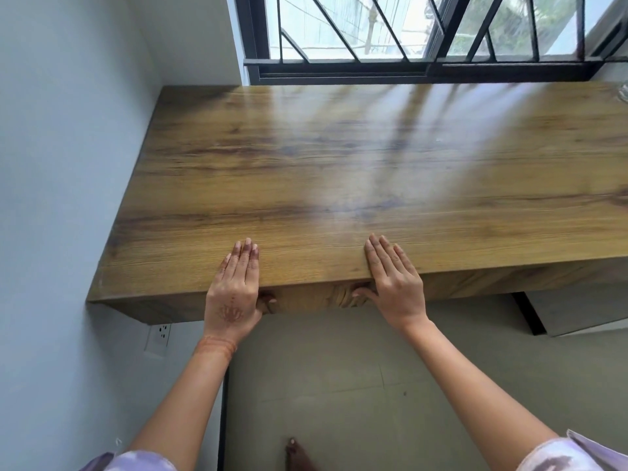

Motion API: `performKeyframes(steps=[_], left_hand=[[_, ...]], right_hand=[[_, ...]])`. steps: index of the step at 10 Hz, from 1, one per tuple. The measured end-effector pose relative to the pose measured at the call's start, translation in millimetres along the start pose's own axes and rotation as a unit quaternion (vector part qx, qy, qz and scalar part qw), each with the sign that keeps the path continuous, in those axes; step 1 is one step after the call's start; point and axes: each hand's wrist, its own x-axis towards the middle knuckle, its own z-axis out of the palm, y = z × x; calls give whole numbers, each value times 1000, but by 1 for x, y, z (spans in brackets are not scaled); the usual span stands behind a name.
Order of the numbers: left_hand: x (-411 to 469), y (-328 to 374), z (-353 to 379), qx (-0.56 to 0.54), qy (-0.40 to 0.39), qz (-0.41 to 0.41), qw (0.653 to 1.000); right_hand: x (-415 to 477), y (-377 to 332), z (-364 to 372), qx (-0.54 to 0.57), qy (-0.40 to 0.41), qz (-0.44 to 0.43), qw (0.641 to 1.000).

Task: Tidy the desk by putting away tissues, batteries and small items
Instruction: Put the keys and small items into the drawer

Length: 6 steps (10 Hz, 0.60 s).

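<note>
- So, looking down at a wooden desk (pixel 339 164), shoved into the corner against the pale wall (pixel 68 130) on the left, right under a black-barred window (pixel 407 35).
- Resting the left hand (pixel 234 287) flat on the desk's near edge, with straight fingers laid close together on top and the thumb tucked down against the front face. Not holding anything.
- Same deal with the right hand (pixel 394 283), set apart from the left: flat, straight fingers on top, thumb (pixel 363 294) down on the front face below the edge. Nothing in its grip either.
- Can just make out something clear and glassy (pixel 623 91) at the far right of the desktop, cut off by the frame, so can't say what.
- Spotted a white wall socket (pixel 159 334) under the desk on the left, plus a grey panel (pixel 577 311) below it on the right.
- Standing on a grey floor (pixel 339 385), with a bare foot (pixel 297 453) showing at the bottom.
</note>
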Motion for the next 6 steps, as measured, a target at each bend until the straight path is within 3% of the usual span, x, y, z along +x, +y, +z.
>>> performKeyframes(steps=[4, 6], left_hand=[[-2, 20, -10, -5, -34, -53, 998], [3, 79, -30, -45, 8, -72, 996]], right_hand=[[1, -5, -9, 5, -24, 9, 1000], [-3, 7, -29, 61, -6, 25, 998]])
